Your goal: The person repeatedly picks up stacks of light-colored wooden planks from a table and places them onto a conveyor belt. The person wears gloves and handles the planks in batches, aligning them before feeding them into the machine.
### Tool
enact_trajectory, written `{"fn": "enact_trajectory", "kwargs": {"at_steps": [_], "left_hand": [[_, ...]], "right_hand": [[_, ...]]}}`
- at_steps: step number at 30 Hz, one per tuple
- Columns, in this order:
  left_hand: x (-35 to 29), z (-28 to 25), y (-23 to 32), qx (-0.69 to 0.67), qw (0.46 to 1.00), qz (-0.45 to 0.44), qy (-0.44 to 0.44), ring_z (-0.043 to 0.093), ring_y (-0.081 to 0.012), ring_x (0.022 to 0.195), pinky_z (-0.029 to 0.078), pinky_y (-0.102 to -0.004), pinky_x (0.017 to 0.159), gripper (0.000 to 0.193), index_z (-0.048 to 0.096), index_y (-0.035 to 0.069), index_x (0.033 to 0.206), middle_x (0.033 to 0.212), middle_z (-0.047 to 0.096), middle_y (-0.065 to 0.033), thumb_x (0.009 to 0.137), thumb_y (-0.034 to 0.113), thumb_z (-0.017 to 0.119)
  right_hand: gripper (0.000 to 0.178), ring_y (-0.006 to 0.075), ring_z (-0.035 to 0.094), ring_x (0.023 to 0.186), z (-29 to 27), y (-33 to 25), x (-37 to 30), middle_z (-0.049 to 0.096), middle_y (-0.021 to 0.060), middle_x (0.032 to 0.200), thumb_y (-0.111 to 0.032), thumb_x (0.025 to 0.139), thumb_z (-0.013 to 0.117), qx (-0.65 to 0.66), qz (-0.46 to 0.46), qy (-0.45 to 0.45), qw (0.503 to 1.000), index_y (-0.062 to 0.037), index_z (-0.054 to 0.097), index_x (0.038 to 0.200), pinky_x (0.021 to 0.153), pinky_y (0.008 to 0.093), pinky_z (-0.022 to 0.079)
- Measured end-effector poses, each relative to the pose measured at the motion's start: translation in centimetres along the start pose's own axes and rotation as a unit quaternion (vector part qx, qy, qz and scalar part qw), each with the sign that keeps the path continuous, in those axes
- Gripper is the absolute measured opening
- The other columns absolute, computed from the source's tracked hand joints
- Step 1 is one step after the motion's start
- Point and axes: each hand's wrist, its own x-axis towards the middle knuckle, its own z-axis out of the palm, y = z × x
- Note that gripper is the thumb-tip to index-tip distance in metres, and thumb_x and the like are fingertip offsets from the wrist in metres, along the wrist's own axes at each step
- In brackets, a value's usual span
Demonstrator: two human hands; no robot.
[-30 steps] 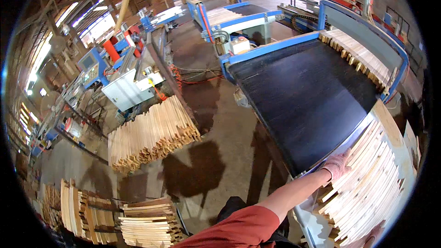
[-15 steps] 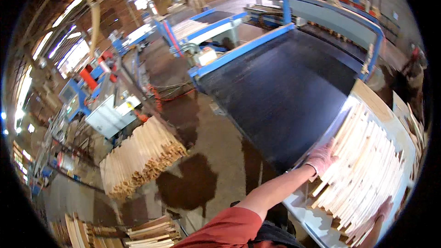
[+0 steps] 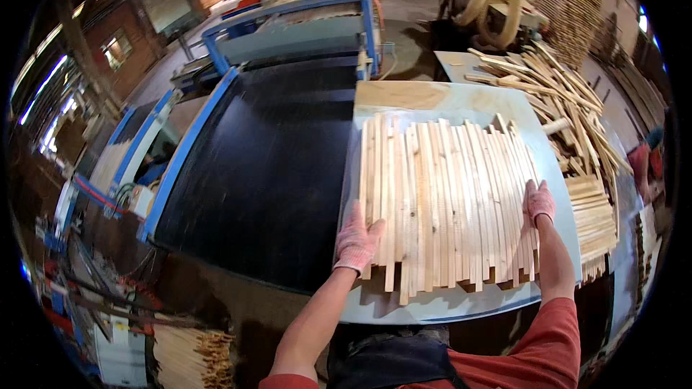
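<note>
A layer of pale wooden strips (image 3: 440, 202) lies side by side on a light blue-grey board (image 3: 461, 310), their near ends uneven. My left hand (image 3: 358, 239), in a pinkish knit glove, rests along the left edge of the layer with fingers stretched forward and thumb apart on the strips. Against the right edge lies my right hand (image 3: 539, 203), gloved alike, its fingers extended and slightly bent. The strips lie between both hands, and neither hand lifts any of them.
A wide black conveyor belt (image 3: 267, 166) with blue side rails adjoins the board on the left, leading to a blue-framed machine (image 3: 288, 36). To the right are a jumbled heap of sticks (image 3: 569, 101) and a neat stack of strips (image 3: 592, 216). More strips (image 3: 176, 353) are stacked at lower left.
My view has turned right, bringing the board and strips to the middle. Both hands stay at the two sides of the layer; the right hand now shows more fully.
</note>
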Motion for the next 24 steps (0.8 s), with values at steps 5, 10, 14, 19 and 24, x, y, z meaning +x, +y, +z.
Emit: {"fn": "enact_trajectory", "kwargs": {"at_steps": [5,10,14,19,24], "left_hand": [[-1.4,-1.5,-0.7,-0.017,0.999,-0.029,-0.026,0.047,-0.0429,0.145,0.038,-0.0454,0.122,0.105,0.015,0.004,0.168,0.16,0.043,-0.0289,0.092,0.05,0.072],[-3.3,-1.2,-0.1,-0.048,0.999,0.007,-0.009,0.039,-0.0406,0.152,0.034,-0.0432,0.125,0.109,0.015,0.005,0.169,0.166,0.036,-0.0266,0.089,0.047,0.076],[-3.9,0.1,2.1,-0.09,0.994,0.034,-0.052,0.038,-0.0381,0.153,0.033,-0.0412,0.125,0.107,0.019,0.003,0.167,0.167,0.034,-0.0258,0.088,0.045,0.077],[-4.2,-3.9,0.2,-0.094,0.991,0.084,-0.054,0.038,-0.0383,0.153,0.033,-0.0406,0.126,0.104,0.025,0.001,0.165,0.166,0.035,-0.0269,0.087,0.045,0.078],[-2.5,-12.6,-8.0,-0.104,0.99,0.078,-0.06,0.049,-0.0355,0.147,0.04,-0.0399,0.122,0.098,0.034,-0.001,0.162,0.16,0.047,-0.0255,0.087,0.043,0.08]], "right_hand": [[0.088,0.0451,0.057,0.136,0.4,-0.6,0.3,0.06,0.0292,0.146,-0.063,0.1,0.052,0.0,-0.017,-0.002,1.0,0.0004,0.038,0.16,0.114,0.0478,0.045],[0.087,0.0466,0.06,0.131,1.8,3.7,3.3,0.065,0.0333,0.136,-0.068,0.095,0.056,0.038,-0.001,0.019,0.999,0.0059,0.059,0.14,0.11,0.0495,0.047],[0.086,0.0462,0.064,0.125,-0.3,6.8,4.8,0.069,0.0331,0.128,-0.072,0.095,0.056,-0.015,0.028,0.02,0.999,0.0078,0.07,0.124,0.105,0.0497,0.05],[0.086,0.0425,0.071,0.109,-0.7,8.1,1.7,0.073,0.0306,0.112,-0.074,0.092,0.061,0.068,0.028,-0.01,0.997,0.0087,0.071,0.115,0.096,0.047,0.053],[0.067,0.0344,0.066,0.084,1.1,1.5,-7.1,0.071,0.023,0.085,-0.06,0.092,0.072,0.138,-0.038,-0.056,0.988,0.0061,0.071,0.094,0.082,0.0466,0.053]]}}
